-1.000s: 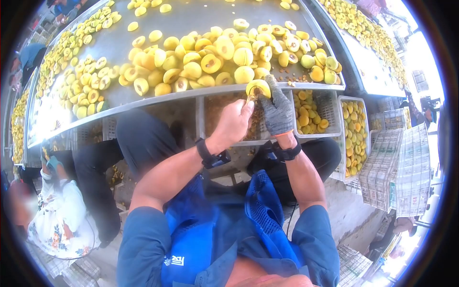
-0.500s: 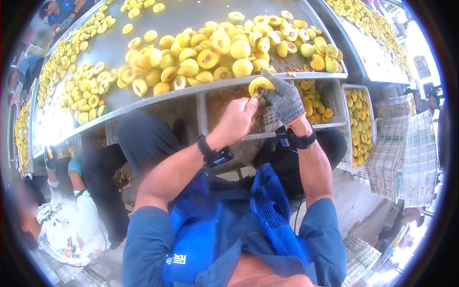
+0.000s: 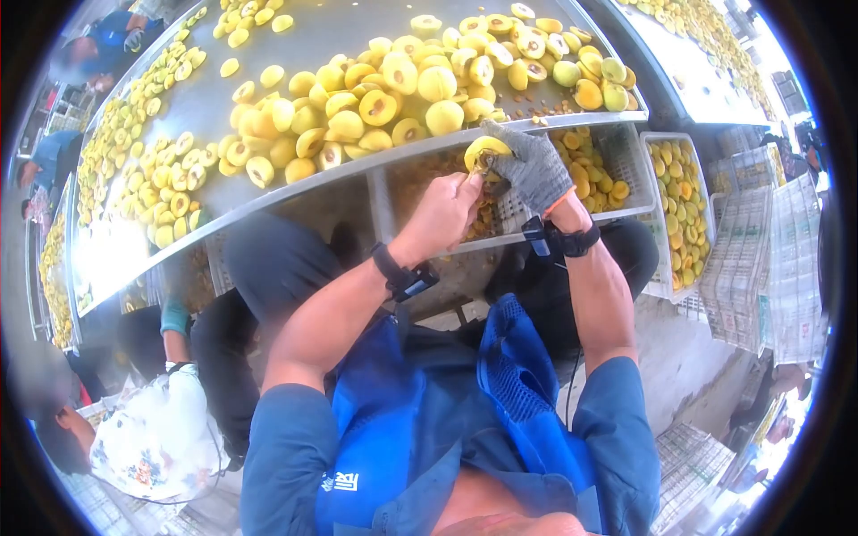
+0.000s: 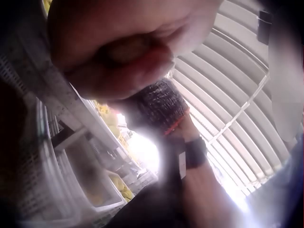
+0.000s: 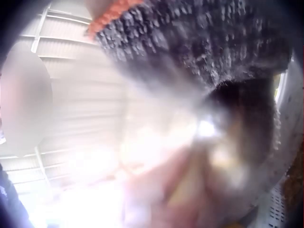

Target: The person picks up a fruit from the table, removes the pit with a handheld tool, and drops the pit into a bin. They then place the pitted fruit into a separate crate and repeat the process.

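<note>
My gloved right hand point(image 3: 534, 170) grips a yellow peach half point(image 3: 483, 150) just off the table's front edge. The cut side, with a ragged brown middle, faces my left hand. My bare left hand point(image 3: 443, 214) is curled round a slim hand tool, mostly hidden in the fist; its pale handle point(image 4: 128, 50) shows between the fingers in the left wrist view. The fist's thumb side meets the peach's brown middle. In the right wrist view the grey knit glove point(image 5: 199, 42) fills the top, and the peach and fingers are blurred.
A metal table point(image 3: 331, 31) bears a heap of peach halves point(image 3: 357, 107) before me. Below its edge, a crate point(image 3: 617, 210) holds more halves, with another full crate point(image 3: 677, 214) further right. Stacked crates point(image 3: 737, 268) stand beside it. Another person point(image 3: 156, 429) sits at left.
The head view has shifted, so the table sits higher. My right hand has turned and tipped the peach half; my left fist stays at its middle.
</note>
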A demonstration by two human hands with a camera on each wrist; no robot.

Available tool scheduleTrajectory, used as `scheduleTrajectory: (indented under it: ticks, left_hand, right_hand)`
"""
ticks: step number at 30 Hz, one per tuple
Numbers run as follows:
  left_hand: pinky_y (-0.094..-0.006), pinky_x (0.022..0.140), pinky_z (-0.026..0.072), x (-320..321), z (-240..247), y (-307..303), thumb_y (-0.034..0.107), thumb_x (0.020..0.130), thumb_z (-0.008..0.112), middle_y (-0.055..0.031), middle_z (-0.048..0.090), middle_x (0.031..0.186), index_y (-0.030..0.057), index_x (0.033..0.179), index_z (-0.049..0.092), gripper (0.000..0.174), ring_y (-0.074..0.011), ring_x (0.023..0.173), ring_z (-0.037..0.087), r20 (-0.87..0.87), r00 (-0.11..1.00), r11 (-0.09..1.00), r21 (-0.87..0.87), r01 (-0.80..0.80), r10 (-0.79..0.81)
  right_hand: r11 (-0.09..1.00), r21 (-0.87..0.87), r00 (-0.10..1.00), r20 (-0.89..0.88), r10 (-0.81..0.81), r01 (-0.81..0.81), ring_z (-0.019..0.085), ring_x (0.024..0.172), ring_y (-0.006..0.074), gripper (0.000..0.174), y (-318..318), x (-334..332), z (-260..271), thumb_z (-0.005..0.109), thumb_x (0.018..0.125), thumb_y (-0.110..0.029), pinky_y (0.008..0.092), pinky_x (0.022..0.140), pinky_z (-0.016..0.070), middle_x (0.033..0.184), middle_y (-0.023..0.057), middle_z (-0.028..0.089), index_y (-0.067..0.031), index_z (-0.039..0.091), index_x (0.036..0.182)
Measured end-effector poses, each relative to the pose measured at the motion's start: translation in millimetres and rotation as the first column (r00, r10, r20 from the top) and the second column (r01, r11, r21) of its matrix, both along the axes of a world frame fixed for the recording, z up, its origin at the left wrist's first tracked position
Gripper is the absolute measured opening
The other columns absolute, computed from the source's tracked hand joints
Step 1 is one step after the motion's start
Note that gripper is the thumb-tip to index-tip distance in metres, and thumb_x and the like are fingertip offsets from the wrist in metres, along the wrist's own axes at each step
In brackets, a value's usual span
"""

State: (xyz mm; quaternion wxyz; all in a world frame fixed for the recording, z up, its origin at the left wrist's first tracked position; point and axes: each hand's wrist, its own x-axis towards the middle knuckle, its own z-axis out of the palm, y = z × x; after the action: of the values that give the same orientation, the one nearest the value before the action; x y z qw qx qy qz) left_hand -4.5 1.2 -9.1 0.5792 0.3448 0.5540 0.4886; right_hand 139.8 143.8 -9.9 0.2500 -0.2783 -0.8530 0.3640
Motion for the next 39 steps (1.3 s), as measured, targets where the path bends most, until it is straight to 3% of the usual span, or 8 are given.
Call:
scheduleTrajectory:
  ticks: [7, 8, 12, 19, 25, 29, 34, 39]
  left_hand:
    - [-0.0272, 0.038, 0.0307, -1, 7, 3, 0.039, 0.111, 0.045, 0.0004, 0.045, 0.064, 0.0067, 0.093, 0.054, 0.038, -0.0088, 0.044, 0.035, 0.506, 0.846, 0.981, -0.172, -0.091, 0.167]
    - [-0.0273, 0.038, 0.031, -4, 9, 3, 0.039, 0.111, 0.045, -0.0002, 0.045, 0.065, 0.0066, 0.095, 0.054, 0.037, -0.009, 0.044, 0.036, 0.519, 0.838, 0.981, -0.166, -0.096, 0.169]
    - [-0.0276, 0.038, 0.0319, -11, 7, -1, 0.039, 0.111, 0.044, -0.0011, 0.046, 0.065, 0.006, 0.096, 0.054, 0.037, -0.0094, 0.044, 0.037, 0.473, 0.868, 0.985, -0.143, -0.096, 0.153]
    - [-0.0287, 0.036, 0.0315, -1, 7, -6, 0.037, 0.112, 0.043, 0.0, 0.042, 0.061, 0.0067, 0.091, 0.053, 0.037, -0.0098, 0.042, 0.036, 0.168, 0.985, 0.999, -0.022, -0.031, 0.035]
    - [-0.0272, 0.037, 0.03, 8, 12, -7, 0.041, 0.111, 0.044, -0.0004, 0.044, 0.062, 0.008, 0.09, 0.053, 0.04, -0.0095, 0.043, 0.036, 0.413, 0.898, 0.984, -0.15, -0.096, 0.15]
    - [-0.0266, 0.037, 0.03, 6, 6, -5, 0.043, 0.11, 0.044, -0.0004, 0.044, 0.063, 0.0085, 0.092, 0.054, 0.04, -0.0099, 0.043, 0.035, 0.431, 0.893, 0.989, -0.122, -0.082, 0.128]
    - [-0.0269, 0.037, 0.0291, 1, 9, -5, 0.044, 0.11, 0.044, 0.0004, 0.043, 0.064, 0.0086, 0.094, 0.054, 0.04, -0.0096, 0.043, 0.035, 0.456, 0.887, 0.989, -0.145, -0.004, 0.07]
    - [-0.0274, 0.038, 0.0297, 2, 9, -1, 0.044, 0.11, 0.044, 0.0006, 0.043, 0.065, 0.0089, 0.093, 0.054, 0.04, -0.0093, 0.044, 0.035, 0.575, 0.807, 0.981, -0.19, -0.024, 0.131]
  right_hand:
    - [0.977, 0.079, 0.969, -0.165, -0.184, 0.199, 0.07, 0.097, 0.029, 0.049, -23, -13, 1, 0.073, 0.096, -0.025, 0.0388, 0.085, 0.0545, 0.112, 0.0182, 0.072, -0.0029, 0.062, 0.138]
    - [0.975, -0.172, 0.975, -0.149, -0.165, 0.139, 0.068, 0.1, 0.0262, 0.051, -30, -13, 6, 0.073, 0.098, -0.024, 0.0383, 0.087, 0.0536, 0.115, 0.0174, 0.071, -0.001, 0.059, 0.141]
    - [0.947, -0.291, 0.915, -0.328, -0.235, 0.138, 0.067, 0.105, 0.0255, 0.045, -44, -22, -19, 0.068, 0.1, -0.018, 0.0379, 0.091, 0.0525, 0.115, 0.0173, 0.071, -0.0025, 0.059, 0.142]
    - [0.997, 0.07, 0.987, -0.161, -0.016, 0.028, 0.068, 0.107, 0.0243, 0.046, -16, -1, 0, 0.069, 0.098, -0.015, 0.0358, 0.093, 0.0526, 0.118, 0.0164, 0.072, -0.0042, 0.059, 0.142]
    - [0.978, -0.099, 0.956, -0.214, -0.2, 0.182, 0.07, 0.105, 0.0247, 0.048, -40, -12, -5, 0.069, 0.098, -0.015, 0.0358, 0.092, 0.0532, 0.113, 0.0171, 0.074, -0.0056, 0.058, 0.144]
    - [0.975, 0.066, 0.95, -0.246, -0.19, 0.212, 0.07, 0.105, 0.0263, 0.048, -35, -15, -11, 0.07, 0.097, -0.017, 0.0369, 0.091, 0.0538, 0.115, 0.0169, 0.073, -0.006, 0.059, 0.143]
    - [0.924, 0.384, 0.988, -0.143, 0.059, 0.0, 0.069, 0.106, 0.0326, 0.046, -9, -4, -4, 0.072, 0.095, -0.016, 0.0388, 0.091, 0.0533, 0.114, 0.0166, 0.073, -0.0062, 0.062, 0.138]
    - [0.96, 0.042, 0.929, -0.267, -0.257, 0.278, 0.069, 0.103, 0.0315, 0.038, -38, -18, -20, 0.072, 0.094, -0.014, 0.0376, 0.089, 0.054, 0.114, 0.0168, 0.073, -0.0058, 0.067, 0.131]
